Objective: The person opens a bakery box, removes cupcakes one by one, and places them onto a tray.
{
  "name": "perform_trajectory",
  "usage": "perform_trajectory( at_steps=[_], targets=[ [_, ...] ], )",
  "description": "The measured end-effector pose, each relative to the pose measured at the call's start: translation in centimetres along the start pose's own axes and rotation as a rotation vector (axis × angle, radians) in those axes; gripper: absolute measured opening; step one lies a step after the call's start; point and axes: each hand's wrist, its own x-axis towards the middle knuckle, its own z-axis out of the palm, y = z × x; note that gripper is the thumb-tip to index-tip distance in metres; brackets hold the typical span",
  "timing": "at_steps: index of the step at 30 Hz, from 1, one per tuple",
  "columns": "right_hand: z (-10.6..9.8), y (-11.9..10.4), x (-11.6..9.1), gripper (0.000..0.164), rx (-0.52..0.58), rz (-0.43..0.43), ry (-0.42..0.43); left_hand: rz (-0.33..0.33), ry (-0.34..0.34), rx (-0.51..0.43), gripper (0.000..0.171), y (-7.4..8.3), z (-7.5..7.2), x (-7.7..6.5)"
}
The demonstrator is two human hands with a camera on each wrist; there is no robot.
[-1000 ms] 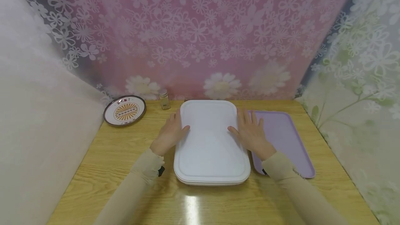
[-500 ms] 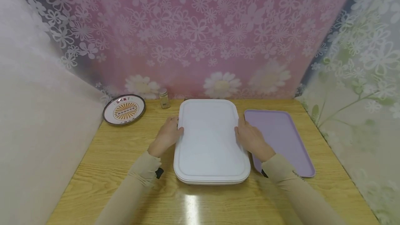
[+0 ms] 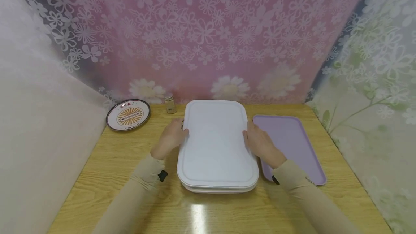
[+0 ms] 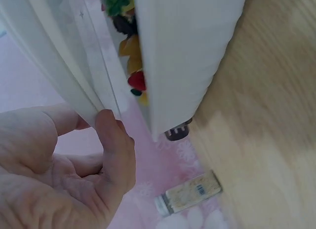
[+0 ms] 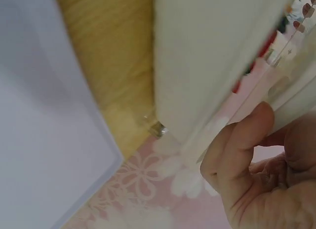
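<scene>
My left hand (image 3: 169, 137) and right hand (image 3: 260, 142) grip the long sides of a white lid (image 3: 216, 143), thumbs on top and fingers curled beneath its edge. Raised a little, the lid leaves a gap above the white box (image 3: 221, 191) under it. In the left wrist view, the left fingertips (image 4: 109, 123) pinch the lid rim (image 4: 54, 56), apart from the box wall (image 4: 187, 56). Colourful items (image 4: 132, 56), green, yellow and red, show inside; their kind is unclear. In the right wrist view, the right hand (image 5: 261, 170) pinches the opposite rim (image 5: 296, 100).
A lilac tray (image 3: 289, 136) lies right of the box. At the back left stand a patterned plate (image 3: 129, 115) and a small capped jar (image 3: 170, 103) with pale contents. Flowered cloth (image 3: 208, 46) hangs behind the wooden table (image 3: 130, 169).
Both hands went from lying flat with spread fingers along the lid to gripping its edges. The lid has risen slightly off the box, opening a gap.
</scene>
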Motion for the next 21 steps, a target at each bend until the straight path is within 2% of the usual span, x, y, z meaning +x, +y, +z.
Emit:
perform_trajectory(
  at_steps=[6,12,16,21],
  targets=[
    [-1.2,-0.9,0.3,0.038,0.043,-0.033,0.009,0.016,-0.053,-0.075,0.057,-0.1,-2.4,0.0],
    [-2.2,-2.5,0.5,0.035,0.062,-0.064,-0.029,0.005,-0.136,-0.148,0.061,-0.8,-4.7,-0.2],
    [-2.5,-4.3,0.6,0.050,0.067,-0.093,-0.066,-0.028,-0.155,-0.142,0.062,-1.3,-6.5,-1.4],
    [-3.0,-6.6,1.0,0.054,0.092,-0.105,-0.087,-0.036,-0.145,-0.100,0.064,-2.4,-8.4,-2.9]
  ],
)
